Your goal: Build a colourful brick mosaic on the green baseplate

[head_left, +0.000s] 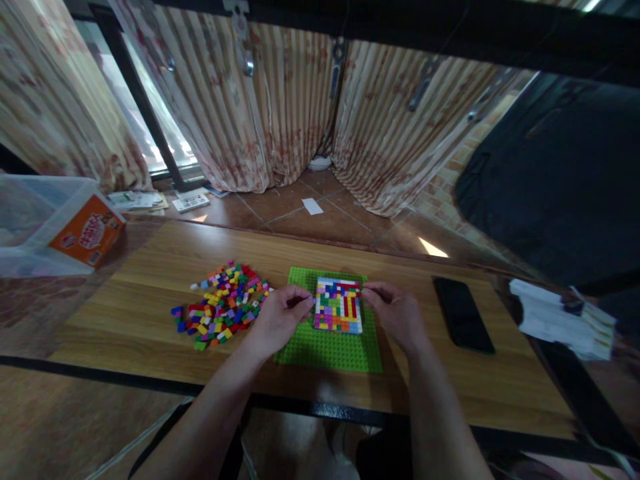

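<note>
A green studded baseplate (330,357) lies on the table in front of me. On it sits a rectangular mosaic of small building bricks (338,305) in many colours, with white along parts of its border. My left hand (281,317) is closed at the mosaic's left edge, thumb and forefinger pinching what looks like a small purple brick (313,301). At the upper right edge, my right hand (397,312) is also closed in a pinch, beside red bricks; its fingertips hide whatever is between them. Left of the baseplate spreads a loose pile of coloured bricks (225,303).
A black phone (463,315) lies on the wooden table (145,293) to the right. Beyond the left end stands a clear plastic box (60,230) with an orange label. Papers (563,320) are at the right end. Patterned curtains (290,107) hang behind the table.
</note>
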The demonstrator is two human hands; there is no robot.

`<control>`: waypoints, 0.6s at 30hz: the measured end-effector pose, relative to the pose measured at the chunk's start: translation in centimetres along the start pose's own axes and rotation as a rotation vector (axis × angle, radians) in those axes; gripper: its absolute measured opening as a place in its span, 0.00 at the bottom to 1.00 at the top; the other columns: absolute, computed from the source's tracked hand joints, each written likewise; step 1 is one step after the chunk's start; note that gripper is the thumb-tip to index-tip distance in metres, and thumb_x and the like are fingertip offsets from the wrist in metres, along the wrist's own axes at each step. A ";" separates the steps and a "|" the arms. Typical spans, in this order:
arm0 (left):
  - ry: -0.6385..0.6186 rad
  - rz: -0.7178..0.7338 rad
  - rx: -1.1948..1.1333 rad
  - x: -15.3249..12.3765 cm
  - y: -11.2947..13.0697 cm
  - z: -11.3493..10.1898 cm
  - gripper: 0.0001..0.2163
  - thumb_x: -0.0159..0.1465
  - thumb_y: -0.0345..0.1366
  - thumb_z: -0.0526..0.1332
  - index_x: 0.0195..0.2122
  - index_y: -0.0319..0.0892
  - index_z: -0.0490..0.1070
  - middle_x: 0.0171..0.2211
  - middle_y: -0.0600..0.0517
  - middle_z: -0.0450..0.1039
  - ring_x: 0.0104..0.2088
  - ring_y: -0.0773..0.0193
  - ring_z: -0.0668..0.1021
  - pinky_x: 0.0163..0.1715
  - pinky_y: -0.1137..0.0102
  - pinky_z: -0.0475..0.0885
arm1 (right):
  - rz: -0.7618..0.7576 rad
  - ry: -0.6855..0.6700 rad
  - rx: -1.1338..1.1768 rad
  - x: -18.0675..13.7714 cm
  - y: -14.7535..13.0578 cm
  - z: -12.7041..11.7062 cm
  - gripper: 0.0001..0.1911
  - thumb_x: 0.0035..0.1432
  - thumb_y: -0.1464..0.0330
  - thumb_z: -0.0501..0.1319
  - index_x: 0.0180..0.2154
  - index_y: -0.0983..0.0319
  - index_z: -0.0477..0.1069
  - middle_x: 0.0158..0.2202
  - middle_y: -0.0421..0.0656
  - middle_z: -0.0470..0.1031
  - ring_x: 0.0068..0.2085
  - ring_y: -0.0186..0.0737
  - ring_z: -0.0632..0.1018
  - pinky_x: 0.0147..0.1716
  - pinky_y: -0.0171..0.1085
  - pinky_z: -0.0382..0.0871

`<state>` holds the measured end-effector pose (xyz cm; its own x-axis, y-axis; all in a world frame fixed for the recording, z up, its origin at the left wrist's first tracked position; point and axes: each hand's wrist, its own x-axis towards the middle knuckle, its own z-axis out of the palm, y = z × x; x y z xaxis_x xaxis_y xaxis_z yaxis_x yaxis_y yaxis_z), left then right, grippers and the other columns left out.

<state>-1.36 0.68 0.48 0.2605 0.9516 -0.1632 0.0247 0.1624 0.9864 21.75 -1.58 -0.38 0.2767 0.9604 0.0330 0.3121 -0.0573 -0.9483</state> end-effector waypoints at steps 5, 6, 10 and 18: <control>0.010 0.003 0.005 0.0 -0.1 -0.1 0.05 0.54 0.36 0.66 0.29 0.40 0.74 0.20 0.55 0.72 0.22 0.68 0.72 0.23 0.73 0.65 | 0.003 0.069 -0.101 0.2 0.3 0.1 0.21 0.55 0.52 0.61 0.36 0.62 0.79 0.31 0.46 0.82 0.30 0.43 0.79 0.31 0.40 0.73; 0.009 0.004 0.006 0.0 -0.1 -0.1 0.05 0.54 0.36 0.66 0.29 0.40 0.74 0.21 0.55 0.72 0.22 0.68 0.72 0.24 0.73 0.66 | -0.007 0.071 -0.123 0.3 0.4 0.2 0.21 0.56 0.52 0.61 0.36 0.62 0.79 0.32 0.46 0.82 0.32 0.44 0.80 0.33 0.40 0.73; 0.008 0.013 0.022 0.0 -0.2 -0.2 0.07 0.55 0.37 0.66 0.29 0.40 0.74 0.21 0.55 0.72 0.22 0.67 0.73 0.25 0.73 0.67 | -0.019 0.061 -0.167 0.3 0.5 0.9 0.20 0.56 0.53 0.61 0.38 0.62 0.79 0.34 0.46 0.82 0.35 0.46 0.80 0.36 0.42 0.72; 0.003 0.005 0.012 -0.2 0.2 -0.1 0.07 0.55 0.37 0.66 0.29 0.39 0.74 0.20 0.56 0.71 0.22 0.68 0.72 0.24 0.73 0.66 | 0.001 0.041 -0.176 0.2 0.6 1.4 0.18 0.57 0.55 0.61 0.39 0.61 0.80 0.35 0.46 0.83 0.35 0.45 0.81 0.38 0.42 0.72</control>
<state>-1.53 0.60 0.73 0.2578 0.9531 -0.1587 0.0350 0.1549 0.9873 20.66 -1.05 -1.36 0.3130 0.9485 0.0484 0.4647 -0.1085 -0.8788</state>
